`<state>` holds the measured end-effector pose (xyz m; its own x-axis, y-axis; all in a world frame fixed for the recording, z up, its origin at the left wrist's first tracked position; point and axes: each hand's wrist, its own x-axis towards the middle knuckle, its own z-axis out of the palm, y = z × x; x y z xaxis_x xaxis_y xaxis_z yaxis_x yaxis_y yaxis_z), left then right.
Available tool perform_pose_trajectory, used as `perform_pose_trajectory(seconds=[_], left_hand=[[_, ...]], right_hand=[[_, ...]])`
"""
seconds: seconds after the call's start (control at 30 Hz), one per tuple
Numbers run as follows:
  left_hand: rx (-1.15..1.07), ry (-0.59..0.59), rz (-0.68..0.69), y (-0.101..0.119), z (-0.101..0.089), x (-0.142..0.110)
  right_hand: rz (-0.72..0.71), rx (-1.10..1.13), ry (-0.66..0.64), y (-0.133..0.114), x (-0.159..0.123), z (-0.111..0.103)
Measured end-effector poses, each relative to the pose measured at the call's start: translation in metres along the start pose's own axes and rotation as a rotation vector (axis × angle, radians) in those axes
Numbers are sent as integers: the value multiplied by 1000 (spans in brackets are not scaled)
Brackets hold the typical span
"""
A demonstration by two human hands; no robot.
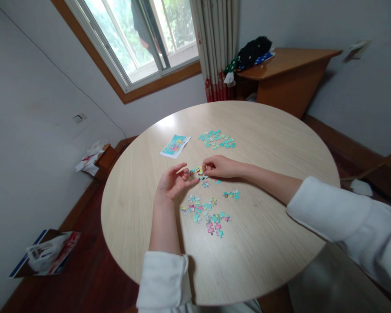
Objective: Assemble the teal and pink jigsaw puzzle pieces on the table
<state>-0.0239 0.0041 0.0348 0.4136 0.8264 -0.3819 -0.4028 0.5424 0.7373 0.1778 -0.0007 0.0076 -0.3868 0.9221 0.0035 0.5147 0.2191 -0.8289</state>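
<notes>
Both my hands meet over the middle of a round pale wooden table (263, 243). My left hand (173, 181) is half curled, thumb and fingertips pinching the left edge of a small joined cluster of puzzle pieces (199, 172). My right hand (219, 166) is closed, fingertips pressing on the cluster's right side. Loose colourful puzzle pieces (206, 211) lie just in front of my hands, and two more bits (232, 194) lie to the right. A group of teal pieces (217, 139) lies farther back. A printed picture card (175, 145) rests behind my left hand.
A window (143, 39) and a curtain (215, 43) are at the back. A wooden desk (288, 74) with dark cloth on it stands at back right. A box with a plastic bag (47, 256) sits on the dark floor at left.
</notes>
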Motion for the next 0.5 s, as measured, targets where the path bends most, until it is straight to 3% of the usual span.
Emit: perform_pose_trajectory(seconds=[0.5], left_hand=[[-9, -3, -1, 0, -3, 2]], right_hand=[[-15, -85, 15, -4, -2, -1]])
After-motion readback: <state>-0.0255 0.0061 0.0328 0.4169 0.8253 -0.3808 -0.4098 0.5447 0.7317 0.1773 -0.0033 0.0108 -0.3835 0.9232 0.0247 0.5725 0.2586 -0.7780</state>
